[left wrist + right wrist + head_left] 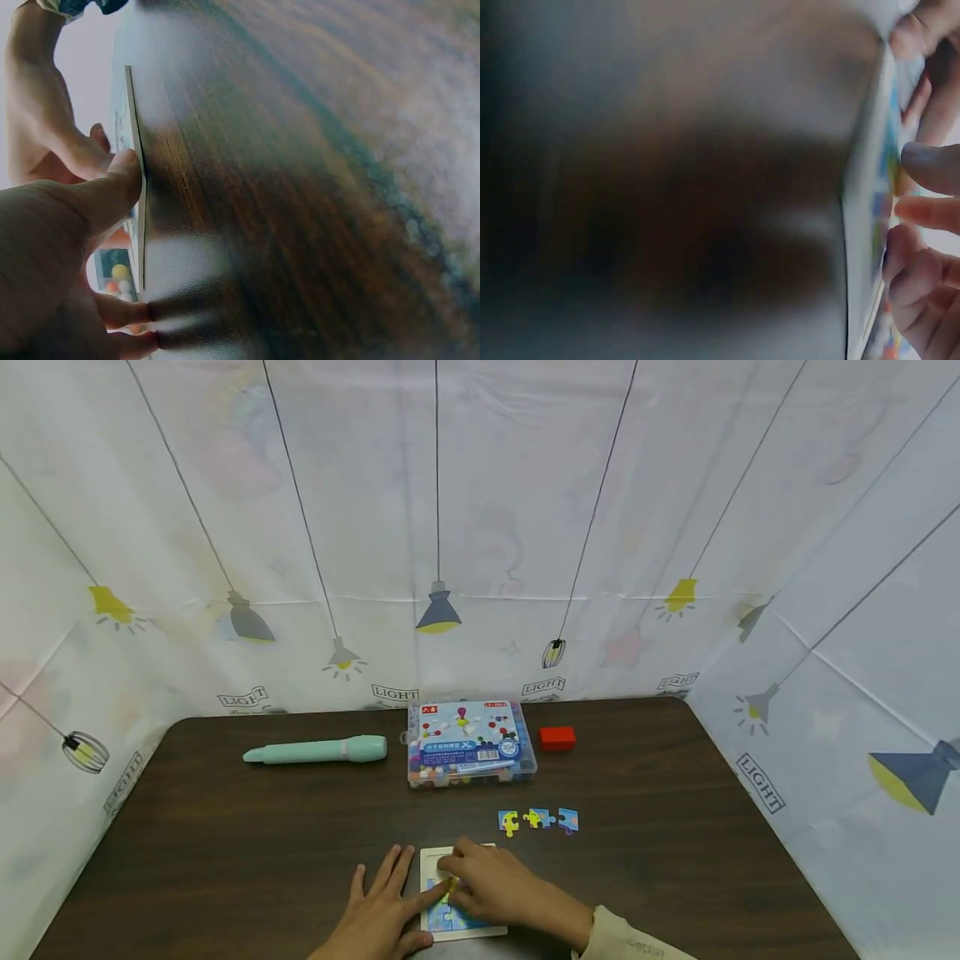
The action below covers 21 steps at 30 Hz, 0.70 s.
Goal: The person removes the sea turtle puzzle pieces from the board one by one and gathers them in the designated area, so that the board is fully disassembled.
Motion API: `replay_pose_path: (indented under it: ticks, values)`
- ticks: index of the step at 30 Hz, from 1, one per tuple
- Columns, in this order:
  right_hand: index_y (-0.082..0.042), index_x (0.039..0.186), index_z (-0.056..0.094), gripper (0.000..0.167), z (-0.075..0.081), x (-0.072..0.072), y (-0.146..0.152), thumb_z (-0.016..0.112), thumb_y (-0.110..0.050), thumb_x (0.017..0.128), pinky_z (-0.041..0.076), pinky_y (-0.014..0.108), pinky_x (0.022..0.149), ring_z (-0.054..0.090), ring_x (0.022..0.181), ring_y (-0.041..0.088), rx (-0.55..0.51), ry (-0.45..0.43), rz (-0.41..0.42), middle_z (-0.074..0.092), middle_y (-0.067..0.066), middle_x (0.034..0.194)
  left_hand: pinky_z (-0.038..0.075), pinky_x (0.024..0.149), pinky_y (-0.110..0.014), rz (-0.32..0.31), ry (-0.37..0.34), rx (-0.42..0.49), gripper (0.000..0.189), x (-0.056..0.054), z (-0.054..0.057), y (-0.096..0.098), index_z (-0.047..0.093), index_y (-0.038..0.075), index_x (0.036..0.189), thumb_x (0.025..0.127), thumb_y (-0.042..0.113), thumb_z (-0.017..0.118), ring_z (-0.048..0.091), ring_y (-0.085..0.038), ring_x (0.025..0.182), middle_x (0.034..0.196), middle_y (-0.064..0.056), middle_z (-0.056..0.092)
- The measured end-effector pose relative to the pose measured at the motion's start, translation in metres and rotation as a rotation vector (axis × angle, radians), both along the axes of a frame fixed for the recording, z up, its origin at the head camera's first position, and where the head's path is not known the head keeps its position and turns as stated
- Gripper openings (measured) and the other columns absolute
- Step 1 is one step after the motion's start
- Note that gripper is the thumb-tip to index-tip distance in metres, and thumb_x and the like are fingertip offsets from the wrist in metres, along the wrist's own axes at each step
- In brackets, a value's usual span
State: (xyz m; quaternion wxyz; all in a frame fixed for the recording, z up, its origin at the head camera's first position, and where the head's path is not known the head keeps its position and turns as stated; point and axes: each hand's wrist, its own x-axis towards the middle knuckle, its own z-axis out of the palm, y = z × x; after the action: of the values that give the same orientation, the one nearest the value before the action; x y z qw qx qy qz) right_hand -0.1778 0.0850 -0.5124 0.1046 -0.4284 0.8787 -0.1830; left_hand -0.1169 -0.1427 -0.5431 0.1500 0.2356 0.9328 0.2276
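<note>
A small jigsaw puzzle in a pale frame lies at the table's near edge, its picture partly assembled in blue and yellow. My left hand is spread at the frame's left side, the index finger reaching onto the puzzle and the thumb against the frame's edge. Over the puzzle's right part lies my right hand. Its fingers are bent, and the thumb and a fingertip come down at the puzzle's surface beside a yellow patch. Whether they pinch a piece there is hidden. Beyond the frame lie three loose puzzle pieces.
A clear plastic case with a printed label and colourful balls stands at the back middle. Left of it lies a mint-green pen-shaped object, right of it a red block. A curtain printed with lamps hangs behind the dark table.
</note>
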Motion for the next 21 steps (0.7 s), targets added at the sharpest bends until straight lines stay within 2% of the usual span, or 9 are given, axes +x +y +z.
replay_pose_path:
  ticks: [5,10,14,17,21]
  values:
    - [-0.017,0.104,0.073,0.013,-0.006,0.006,-0.012,0.077,-0.018,0.092,0.043,0.014,0.058,0.046,0.069,-0.003,0.042,0.043,-0.005,0.056,-0.008,0.094,0.014,0.1,-0.087,0.001,0.012,-0.015,0.064,0.0,0.001,0.001,0.05,0.037,0.153,0.093,0.055,0.065,0.015,-0.051,0.15,0.164,-0.028,0.021]
    - [-0.015,0.096,0.07,0.011,-0.006,0.008,-0.016,0.079,-0.014,0.09,0.044,0.014,0.062,0.047,0.069,-0.003,0.022,0.05,-0.024,0.056,-0.008,0.092,0.017,0.099,-0.087,0.002,0.053,-0.015,0.065,0.001,-0.001,0.0,0.052,0.035,0.152,0.092,0.058,0.063,0.017,-0.051,0.15,0.163,-0.028,0.024]
    - [-0.013,0.096,0.067,0.015,-0.006,0.008,-0.017,0.08,-0.013,0.089,0.046,0.014,0.065,0.049,0.073,-0.002,-0.012,0.005,-0.053,0.057,-0.007,0.093,0.017,0.1,-0.086,0.046,0.062,0.017,0.071,0.001,-0.006,0.001,0.054,0.026,0.15,0.088,0.06,0.067,0.022,-0.049,0.149,0.161,-0.025,0.031]
    - [-0.014,0.096,0.064,0.018,-0.008,0.006,-0.018,0.081,-0.013,0.088,0.046,0.016,0.068,0.048,0.077,-0.001,-0.04,-0.055,-0.08,0.055,-0.008,0.095,0.015,0.103,-0.084,0.089,0.045,0.029,0.084,0.0,-0.008,0.001,0.049,0.015,0.152,0.085,0.061,0.07,0.024,-0.047,0.15,0.161,-0.023,0.034]
    - [-0.016,0.093,0.058,0.023,-0.01,0.002,-0.017,0.08,-0.01,0.089,0.043,0.018,0.065,0.045,0.076,0.0,-0.094,-0.149,-0.089,0.051,-0.01,0.09,0.015,0.105,-0.083,0.089,0.029,-0.006,0.094,-0.002,-0.009,0.001,0.041,0.009,0.157,0.086,0.063,0.069,0.022,-0.044,0.151,0.163,-0.021,0.031]
